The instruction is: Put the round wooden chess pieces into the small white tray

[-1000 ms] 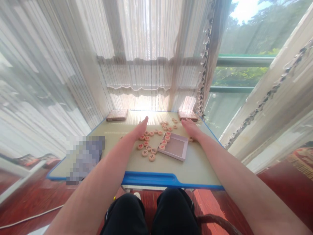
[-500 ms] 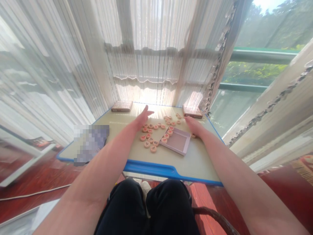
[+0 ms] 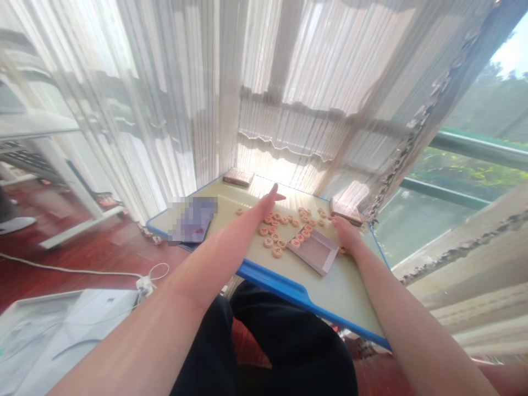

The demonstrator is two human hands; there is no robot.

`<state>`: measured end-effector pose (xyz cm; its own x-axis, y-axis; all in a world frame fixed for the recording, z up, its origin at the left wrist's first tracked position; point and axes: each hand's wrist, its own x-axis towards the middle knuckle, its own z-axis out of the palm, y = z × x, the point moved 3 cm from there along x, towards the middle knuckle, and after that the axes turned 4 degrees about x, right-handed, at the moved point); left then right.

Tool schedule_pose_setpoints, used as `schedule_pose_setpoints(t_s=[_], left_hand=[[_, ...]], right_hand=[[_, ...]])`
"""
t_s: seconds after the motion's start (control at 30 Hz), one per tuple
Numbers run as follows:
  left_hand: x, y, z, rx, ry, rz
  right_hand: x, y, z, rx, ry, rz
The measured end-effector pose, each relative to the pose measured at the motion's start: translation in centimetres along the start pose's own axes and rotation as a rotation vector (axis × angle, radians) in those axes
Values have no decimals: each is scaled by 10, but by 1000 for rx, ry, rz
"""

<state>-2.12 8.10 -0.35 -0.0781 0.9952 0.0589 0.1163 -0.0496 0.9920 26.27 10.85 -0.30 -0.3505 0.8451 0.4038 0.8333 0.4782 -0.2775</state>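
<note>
Round wooden Chinese chess pieces [image 3: 276, 252] with red and dark characters lie loosely scattered over the pale, blue-edged table [image 3: 350, 300]. A shallow pinkish-grey box tray [image 3: 315, 254] sits among them, with several pieces along its left side. My left hand [image 3: 272, 201] is open behind the left part of the scatter, thumb and fingers apart, holding nothing. To the right of the tray, my right hand [image 3: 345, 232] stretches forward with its fingers extended, near the far pieces. One piece shows partly beside its wrist. Another piece [image 3: 239, 211] lies left of my left forearm.
Flat brown boxes stand at the far left corner [image 3: 238, 177] and far right corner [image 3: 346, 211]. A pixelated purplish item [image 3: 196, 220] lies on the table's left side. Sheer curtains [image 3: 289, 126] hang behind. A white cable and a white case [image 3: 78, 324] are on the floor at left.
The view has turned to the left and tilted, so the table appears slanted. Both hands stay near the same spots around the pieces. The piece left of my left forearm has come into view.
</note>
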Motion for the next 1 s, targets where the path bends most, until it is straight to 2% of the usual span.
schedule_pose_setpoints(t_s=[0.13, 0.23, 0.3, 0.47, 0.6, 0.77, 0.87, 1.0], left_hand=[[4, -1, -4, -172, 23, 28], [8, -5, -7, -184, 41, 8], [11, -7, -8, -189, 61, 2], [11, -8, -9, -189, 86, -15], [12, -8, -10, -206, 131, -7], [24, -15, -18, -246, 208, -33], [31, -20, -19, -180, 178, -31], [33, -22, -19, -43, 246, -46]], right_hand=[[-4, -16, -12, 80, 18, -20], [-12, -38, -23, 105, -4, -214], [-16, -51, -26, 79, -48, -274], [-21, -67, -17, 6, -219, -254], [-23, -74, -13, 57, -234, -256], [-22, -80, -6, 205, -180, -204], [-20, -83, 2, 311, -125, -170], [-14, -79, 7, 456, 108, -35]])
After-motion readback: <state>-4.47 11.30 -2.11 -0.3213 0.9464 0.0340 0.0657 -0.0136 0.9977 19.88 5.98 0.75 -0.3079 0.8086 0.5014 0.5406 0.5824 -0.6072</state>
